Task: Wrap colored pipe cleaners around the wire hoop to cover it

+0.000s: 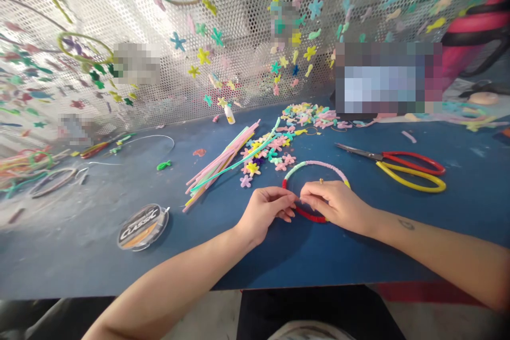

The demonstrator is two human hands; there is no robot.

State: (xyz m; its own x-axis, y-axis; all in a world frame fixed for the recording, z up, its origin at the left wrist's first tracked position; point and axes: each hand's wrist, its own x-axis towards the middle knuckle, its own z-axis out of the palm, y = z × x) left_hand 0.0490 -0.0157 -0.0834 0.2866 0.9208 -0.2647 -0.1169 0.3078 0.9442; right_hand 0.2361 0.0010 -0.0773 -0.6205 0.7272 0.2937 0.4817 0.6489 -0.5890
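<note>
A thin ring [315, 163] wrapped in bands of red, mint, lilac and yellow lies on the blue table in front of me. At its left side, my left hand [269, 210] pinches with thumb and forefinger near the red section; what lies between the fingertips is too small to tell. My right hand [334, 203] rests over the ring's right part, its fingertips closed together close to the left ones. Whatever they grip is hidden. Small fuzzy flowers [274, 143] and a bundle of pastel pipe cleaners [223, 164] lie just beyond my left hand.
Red-and-yellow-handled scissors [398, 164] lie at the right. A clear spool [143, 227] sits at the left on the table [191, 260]. A small white bottle [229, 114] stands near the perforated panel [239, 26], which is hung with flowers. More fuzzy pieces [311, 115] are heaped behind.
</note>
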